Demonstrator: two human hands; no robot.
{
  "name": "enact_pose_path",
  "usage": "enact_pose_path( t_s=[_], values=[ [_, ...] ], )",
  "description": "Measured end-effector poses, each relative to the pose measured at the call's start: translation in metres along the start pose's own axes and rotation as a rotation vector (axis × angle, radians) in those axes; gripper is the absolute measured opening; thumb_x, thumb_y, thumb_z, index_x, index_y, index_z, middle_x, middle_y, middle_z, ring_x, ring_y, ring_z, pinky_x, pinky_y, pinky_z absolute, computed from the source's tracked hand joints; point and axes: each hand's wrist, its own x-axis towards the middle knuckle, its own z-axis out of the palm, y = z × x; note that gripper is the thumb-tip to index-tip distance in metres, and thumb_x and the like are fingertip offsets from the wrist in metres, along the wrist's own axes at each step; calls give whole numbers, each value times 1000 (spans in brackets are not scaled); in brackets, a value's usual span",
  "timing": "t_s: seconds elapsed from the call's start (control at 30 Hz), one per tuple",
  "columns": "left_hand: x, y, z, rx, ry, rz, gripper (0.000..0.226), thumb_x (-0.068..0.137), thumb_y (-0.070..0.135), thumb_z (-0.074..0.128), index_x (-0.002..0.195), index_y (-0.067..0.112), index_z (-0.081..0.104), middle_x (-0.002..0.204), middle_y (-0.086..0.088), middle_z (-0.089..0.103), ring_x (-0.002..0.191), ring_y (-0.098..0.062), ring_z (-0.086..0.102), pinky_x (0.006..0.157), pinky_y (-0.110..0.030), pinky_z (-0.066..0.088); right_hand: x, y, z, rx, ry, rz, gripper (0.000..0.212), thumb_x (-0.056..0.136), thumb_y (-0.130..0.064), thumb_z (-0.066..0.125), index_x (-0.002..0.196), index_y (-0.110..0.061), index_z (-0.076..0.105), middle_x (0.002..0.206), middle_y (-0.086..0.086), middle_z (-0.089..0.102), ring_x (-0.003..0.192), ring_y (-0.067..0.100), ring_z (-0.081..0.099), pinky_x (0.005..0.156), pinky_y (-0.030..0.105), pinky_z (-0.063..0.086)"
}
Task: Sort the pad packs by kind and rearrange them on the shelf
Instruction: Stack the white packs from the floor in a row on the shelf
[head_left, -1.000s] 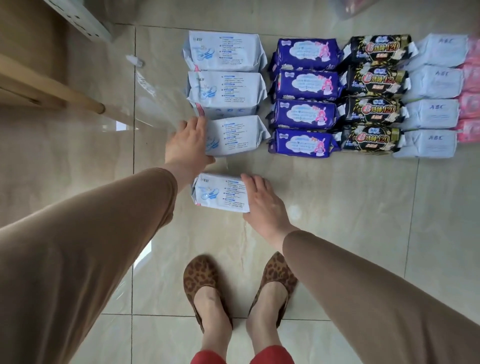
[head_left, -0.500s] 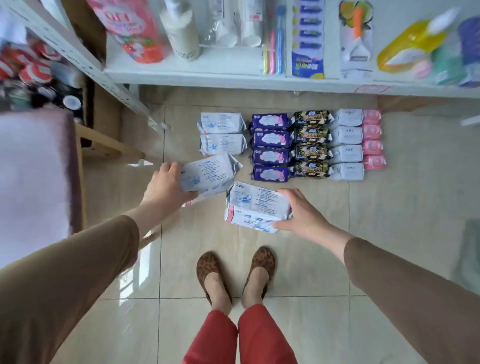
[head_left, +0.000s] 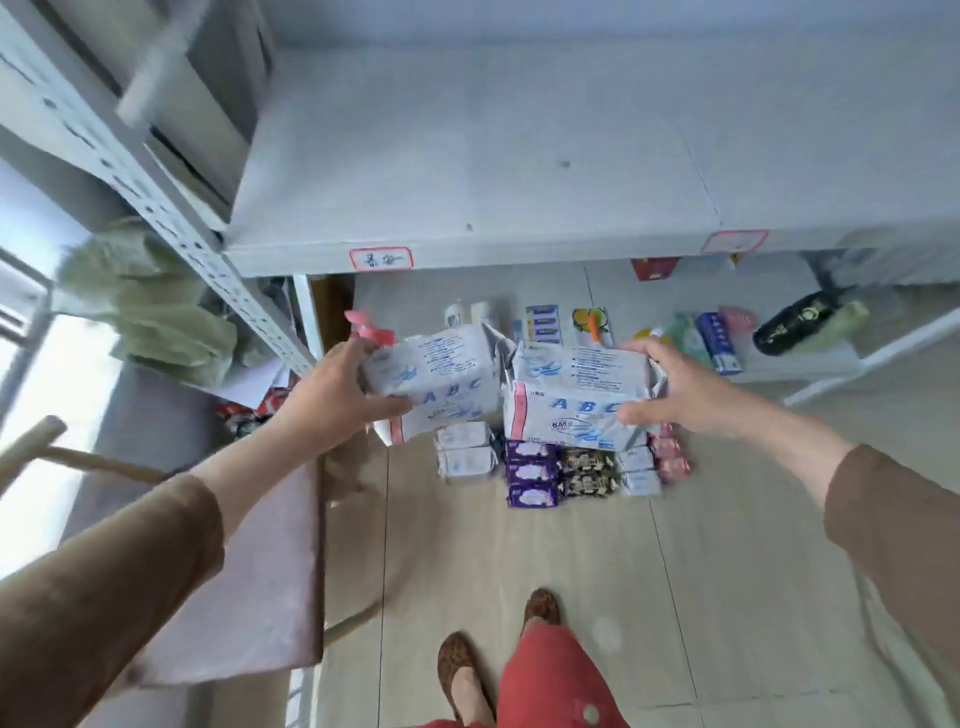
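Note:
My left hand (head_left: 332, 397) grips a white pad pack with blue ABC print (head_left: 441, 387), held in the air. My right hand (head_left: 675, 389) grips a second white ABC pack (head_left: 571, 400) right beside it; the two packs almost touch. Both hang just below the front edge of a bare white shelf board (head_left: 493, 182). On the floor below lie the other packs in columns: white ones (head_left: 465, 457), purple ones (head_left: 532, 473), black ones (head_left: 589, 470), more white ones (head_left: 641, 470) and pink ones (head_left: 672, 460), partly hidden by the held packs.
A perforated white shelf upright (head_left: 171, 208) slants at the left. A lower shelf (head_left: 810, 364) carries toothbrushes, bottles and a black flask (head_left: 802, 322). A padded stool (head_left: 249, 561) stands at my left. My feet in leopard-print shoes (head_left: 460, 670) are on the tiled floor.
I have stood up and lifted both white packs from near the floor up to the level of the bare shelf; the view has tilted up to show that shelf.

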Motion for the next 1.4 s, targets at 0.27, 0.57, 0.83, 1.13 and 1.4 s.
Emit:
enact_pose_path(
  t_s=[0.27,0.57,0.83,1.13,1.4],
  values=[
    [75,72,-94,24,67,151,78,61,56,84,126,31,48,104,14,56,86,0,58,63,-14,44,12,-50,-104,48,145,-106,76,73,-28,87,136,-37,45,129,-9,57,107,11,62,88,23,49],
    [202,91,-136,51,183,169,73,61,52,87,121,30,51,103,14,50,87,-2,54,72,-22,43,102,-71,-169,145,141,-195,68,72,-23,88,128,-33,51,122,-12,60,108,0,59,81,14,49],
    [330,78,-166,36,212,153,70,67,35,88,126,20,52,112,3,50,95,-15,51,77,-22,38,205,-112,-173,79,177,-253,71,74,-19,87,131,-32,47,132,-4,46,116,-1,48,79,-3,35],
    [496,71,-202,33,187,189,68,69,27,86,125,17,49,117,-5,47,97,-25,58,84,-42,54,328,-168,-148,135,317,-238,77,70,-20,87,135,-30,47,125,0,45,116,15,50,81,14,46],
    [581,74,-211,68,209,192,71,73,27,84,131,11,46,124,-11,40,99,-30,57,88,-45,53,385,-190,-142,215,339,-219,77,70,-21,86,135,-33,46,123,-6,49,110,5,55,79,18,48]
  ],
)
